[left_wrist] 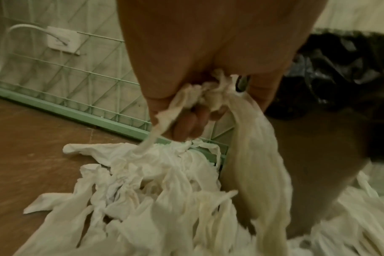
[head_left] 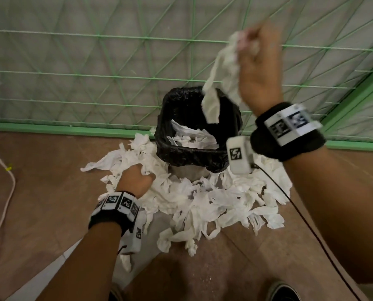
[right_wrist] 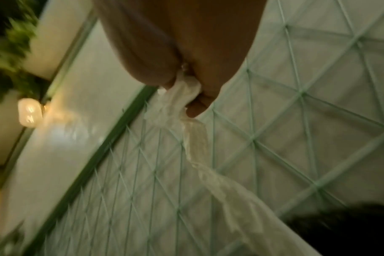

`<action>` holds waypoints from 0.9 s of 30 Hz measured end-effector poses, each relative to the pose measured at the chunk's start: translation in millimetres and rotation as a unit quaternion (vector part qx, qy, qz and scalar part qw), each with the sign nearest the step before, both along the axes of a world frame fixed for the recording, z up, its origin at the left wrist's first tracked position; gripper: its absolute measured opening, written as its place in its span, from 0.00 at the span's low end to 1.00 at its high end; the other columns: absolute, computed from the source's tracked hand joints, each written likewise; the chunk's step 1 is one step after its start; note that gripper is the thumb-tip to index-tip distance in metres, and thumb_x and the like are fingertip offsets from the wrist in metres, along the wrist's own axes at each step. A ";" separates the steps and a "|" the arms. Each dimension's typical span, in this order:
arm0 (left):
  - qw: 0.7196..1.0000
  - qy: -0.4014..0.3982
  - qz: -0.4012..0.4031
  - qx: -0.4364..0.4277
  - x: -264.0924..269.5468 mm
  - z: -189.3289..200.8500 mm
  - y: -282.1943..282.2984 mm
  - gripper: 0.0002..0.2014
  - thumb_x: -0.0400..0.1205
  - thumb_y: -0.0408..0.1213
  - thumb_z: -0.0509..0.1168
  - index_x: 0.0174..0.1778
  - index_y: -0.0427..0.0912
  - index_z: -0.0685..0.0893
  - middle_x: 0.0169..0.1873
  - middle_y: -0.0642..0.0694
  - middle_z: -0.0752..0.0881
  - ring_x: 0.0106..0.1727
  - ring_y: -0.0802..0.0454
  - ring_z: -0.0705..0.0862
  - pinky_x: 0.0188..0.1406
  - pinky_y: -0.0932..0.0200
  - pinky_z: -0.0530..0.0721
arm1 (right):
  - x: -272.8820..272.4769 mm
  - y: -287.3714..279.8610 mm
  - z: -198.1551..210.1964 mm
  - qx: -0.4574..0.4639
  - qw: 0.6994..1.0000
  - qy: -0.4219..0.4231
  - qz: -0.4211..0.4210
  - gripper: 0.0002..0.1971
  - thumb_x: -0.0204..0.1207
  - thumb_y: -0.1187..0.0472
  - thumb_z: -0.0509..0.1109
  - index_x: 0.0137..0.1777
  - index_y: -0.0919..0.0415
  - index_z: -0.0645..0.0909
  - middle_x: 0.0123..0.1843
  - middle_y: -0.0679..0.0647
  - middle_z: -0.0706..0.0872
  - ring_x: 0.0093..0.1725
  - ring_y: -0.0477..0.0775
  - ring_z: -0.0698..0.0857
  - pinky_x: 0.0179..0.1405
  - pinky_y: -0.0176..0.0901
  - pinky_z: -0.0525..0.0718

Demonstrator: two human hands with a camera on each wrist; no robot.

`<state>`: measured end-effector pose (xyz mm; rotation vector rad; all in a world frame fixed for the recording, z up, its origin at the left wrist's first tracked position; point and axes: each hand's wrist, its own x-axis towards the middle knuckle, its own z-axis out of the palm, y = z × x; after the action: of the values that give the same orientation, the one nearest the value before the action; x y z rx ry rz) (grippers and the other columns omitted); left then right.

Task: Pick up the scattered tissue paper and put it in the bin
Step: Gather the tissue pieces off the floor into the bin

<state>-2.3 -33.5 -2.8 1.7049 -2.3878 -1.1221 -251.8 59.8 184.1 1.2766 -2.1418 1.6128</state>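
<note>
The right hand (head_left: 258, 68) is raised above the black-lined bin (head_left: 194, 153), fingers curled tight round a long hanging strip of tissue (head_left: 221, 70). Low on the left, the left hand (head_left: 135, 180) clutches a bunch of tissue (left_wrist: 210, 97) in the white heap of tissue paper (head_left: 203, 198) strewn over the brown floor (head_left: 40, 181) around the bin's near side. More tissue lies inside the bin.
</note>
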 end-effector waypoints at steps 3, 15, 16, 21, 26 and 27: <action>0.999 0.045 0.018 0.016 0.7 9.1 -14.5 0.04 0.79 0.27 0.56 0.42 0.39 0.74 0.42 0.36 0.87 0.44 0.35 0.89 0.41 0.46 0.88 | 14.6 0.2 -44.1 0.296 0.952 0.003 0.078 0.18 0.77 0.51 0.69 0.64 0.56 0.79 0.58 0.52 0.76 0.55 0.49 0.76 0.61 0.45 0.75; 0.889 0.445 -0.041 0.103 -48.6 197.8 -14.7 0.15 0.80 0.43 0.50 0.39 0.42 0.80 0.36 0.42 0.80 0.35 0.44 0.76 0.34 0.49 0.73 | -15.8 76.8 -184.3 0.630 0.754 -0.187 -0.004 0.13 0.75 0.65 0.63 0.53 0.73 0.83 0.46 0.64 0.89 0.46 0.64 0.87 0.45 0.44 0.83; 0.864 0.495 -0.044 0.083 -59.1 203.5 -11.1 0.14 0.79 0.40 0.50 0.40 0.41 0.81 0.37 0.43 0.82 0.38 0.45 0.77 0.36 0.48 0.74 | -3.9 79.3 -192.3 0.673 0.718 -0.168 0.063 0.10 0.75 0.66 0.63 0.48 0.72 0.83 0.38 0.60 0.89 0.39 0.60 0.85 0.44 0.45 0.85; 0.931 0.349 -0.107 0.020 -112.2 149.9 -3.2 0.31 0.76 0.35 0.53 0.79 0.41 0.65 0.63 0.24 0.78 0.55 0.33 0.81 0.51 0.45 0.80 | 69.0 77.4 -237.2 0.652 0.720 -0.107 0.214 0.27 0.74 0.57 0.70 0.72 0.55 0.67 0.66 0.63 0.78 0.64 0.65 0.81 0.52 0.48 0.76; 0.951 0.098 -0.254 -0.143 -97.0 83.2 1.4 0.28 0.86 0.37 0.57 0.83 0.51 0.60 0.76 0.42 0.67 0.78 0.45 0.67 0.77 0.53 0.66 | 114.1 83.5 -261.9 0.710 0.664 -0.037 0.232 0.32 0.77 0.48 0.66 0.80 0.46 0.59 0.74 0.61 0.70 0.69 0.68 0.77 0.65 0.57 0.80; 0.952 0.151 -0.211 -0.163 -91.9 86.5 3.9 0.26 0.85 0.36 0.58 0.81 0.50 0.65 0.75 0.45 0.68 0.77 0.49 0.68 0.76 0.57 0.66 | 116.5 83.6 -263.0 0.705 0.669 -0.008 0.236 0.26 0.79 0.52 0.64 0.77 0.51 0.66 0.72 0.61 0.72 0.68 0.67 0.79 0.65 0.57 0.80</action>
<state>-94.2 -29.5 83.6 0.8804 -2.6069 -0.8675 -135.3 143.4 -78.9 2.1656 -3.2219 -0.5128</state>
